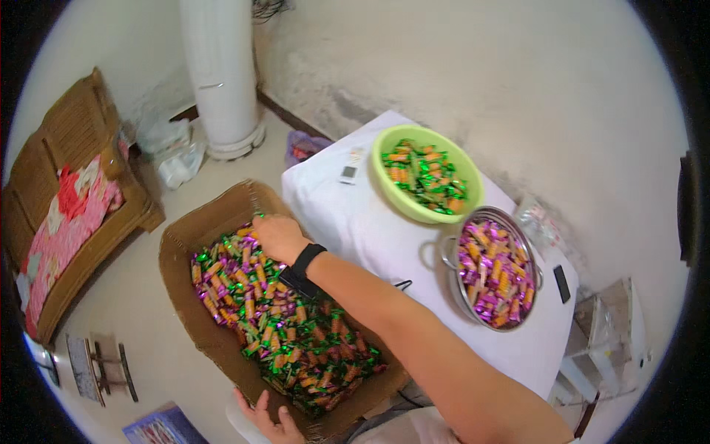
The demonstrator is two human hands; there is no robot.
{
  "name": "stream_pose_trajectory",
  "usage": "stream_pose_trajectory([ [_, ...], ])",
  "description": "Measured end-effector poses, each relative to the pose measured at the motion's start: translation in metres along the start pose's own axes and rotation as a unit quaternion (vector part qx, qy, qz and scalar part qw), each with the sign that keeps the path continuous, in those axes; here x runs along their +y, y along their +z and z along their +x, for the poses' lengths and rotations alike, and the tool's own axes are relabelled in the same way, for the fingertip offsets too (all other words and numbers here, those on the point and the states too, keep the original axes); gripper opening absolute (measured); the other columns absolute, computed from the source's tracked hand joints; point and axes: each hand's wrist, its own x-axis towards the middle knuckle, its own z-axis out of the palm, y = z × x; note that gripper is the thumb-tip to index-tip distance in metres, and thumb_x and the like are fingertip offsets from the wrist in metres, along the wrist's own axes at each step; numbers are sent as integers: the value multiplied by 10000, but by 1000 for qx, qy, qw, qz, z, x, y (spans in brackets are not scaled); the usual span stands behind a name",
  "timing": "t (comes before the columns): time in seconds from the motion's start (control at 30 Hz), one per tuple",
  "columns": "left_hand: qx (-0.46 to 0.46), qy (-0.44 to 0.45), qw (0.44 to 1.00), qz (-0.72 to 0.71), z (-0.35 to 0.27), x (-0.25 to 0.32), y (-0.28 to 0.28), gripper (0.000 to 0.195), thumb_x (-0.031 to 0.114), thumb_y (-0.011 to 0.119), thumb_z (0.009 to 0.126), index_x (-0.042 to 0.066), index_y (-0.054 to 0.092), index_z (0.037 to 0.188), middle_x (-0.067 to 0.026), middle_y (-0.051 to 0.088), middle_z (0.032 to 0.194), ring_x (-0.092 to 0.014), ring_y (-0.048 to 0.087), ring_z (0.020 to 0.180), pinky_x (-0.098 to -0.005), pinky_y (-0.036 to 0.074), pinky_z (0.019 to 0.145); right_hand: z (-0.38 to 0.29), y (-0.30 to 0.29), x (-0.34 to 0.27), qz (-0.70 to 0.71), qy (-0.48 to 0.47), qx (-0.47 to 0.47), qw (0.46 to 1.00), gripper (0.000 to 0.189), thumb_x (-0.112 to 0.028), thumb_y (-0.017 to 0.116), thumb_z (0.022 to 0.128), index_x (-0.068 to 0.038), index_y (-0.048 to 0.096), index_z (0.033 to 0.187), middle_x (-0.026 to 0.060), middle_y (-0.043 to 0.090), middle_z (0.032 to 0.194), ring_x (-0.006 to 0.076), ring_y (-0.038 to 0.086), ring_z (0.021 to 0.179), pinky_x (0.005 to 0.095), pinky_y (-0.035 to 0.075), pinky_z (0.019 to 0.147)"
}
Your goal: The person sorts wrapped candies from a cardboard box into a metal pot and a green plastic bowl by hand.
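Observation:
A large cardboard box (183,311) lies before me, holding a mixed heap of wrapped candies (277,327) with green or purple twisted ends and orange middles. My right hand (282,238) reaches over the far part of the heap with its fingers curled. A bit of green wrapper shows at its fingertips; most of that candy is hidden. A black band (308,260) with a dark device circles the wrist. At the box's near left edge, my left hand (270,419) rests with fingers apart, holding nothing visible.
On the white-covered table (338,222) stand a lime-green basin (383,191) of green-wrapped candies and a steel pot (460,302) of purple-wrapped ones. A black phone-like object (562,284) lies beyond. A wooden bench (83,272) stands left; a white column-shaped appliance (222,83) stands behind.

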Motion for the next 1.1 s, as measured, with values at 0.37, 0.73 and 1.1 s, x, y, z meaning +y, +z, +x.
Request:
stream_pose_trajectory([
  [0.37,28,34,999,-26,-7,22,1,377,228,548,897,1,524,1198,-243,266,1421,-375,281,1292,-429,233,1058,-265,-227,139,138,284,263,912,138,-130,633,772,-37,592,865,121,602,787,238,584,685,324,467,633],
  [0.73,43,20,999,-1,-7,-10,5,345,141,545,837,17,533,1159,-220,230,1449,-361,231,1334,-443,173,1087,-299,-206,169,46,260,224,938,207,-197,611,797,-15,608,896,176,607,930,316,589,873,381,471,740],
  [1.1,35,-36,998,-43,-3,-2,-1,314,196,494,883,8,541,1131,-234,200,1453,-374,202,1344,-452,164,1080,-47,-13,-5,245,25,-52,968,185,-158,585,771,-26,611,899,175,620,874,351,592,841,440,468,734],
])
